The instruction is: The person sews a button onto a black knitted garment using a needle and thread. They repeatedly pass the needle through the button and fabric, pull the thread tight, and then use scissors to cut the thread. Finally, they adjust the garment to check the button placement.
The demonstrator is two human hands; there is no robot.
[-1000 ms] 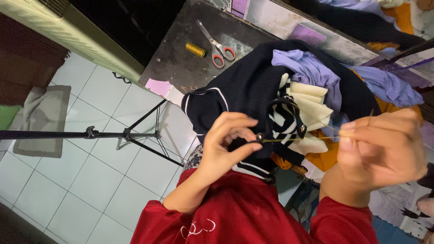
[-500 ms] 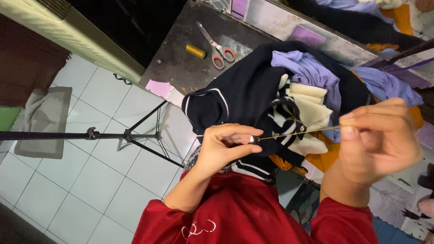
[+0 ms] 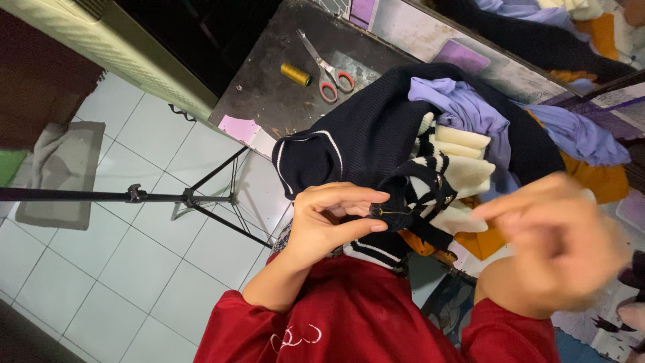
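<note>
White floor tiles [image 3: 121, 262] fill the left of the view, crossed by a black tripod [image 3: 195, 198] lying on its side, with a grey mat [image 3: 64, 171] near the edge. Beyond it stands a dark table [image 3: 282, 87] with scissors [image 3: 326, 67] and a yellow thread spool [image 3: 295, 74] set close together, and a pink paper [image 3: 238, 128] at the near corner.

A black sweater [image 3: 369, 141] with white stripes hangs over the table's near edge, toward the person's red shirt. Heaped beside it are a lilac cloth [image 3: 463, 107] and a cream knit [image 3: 460, 151], with an orange cloth [image 3: 591, 175] further right.

The left hand [image 3: 329, 222] pinches a fold of the sweater between thumb and fingers, where a thin needle [image 3: 390, 210] shows at the fingertips. The right hand [image 3: 557, 242] is raised just to the right, fingers bunched together, but it is blurred, so I cannot tell what it grips.
</note>
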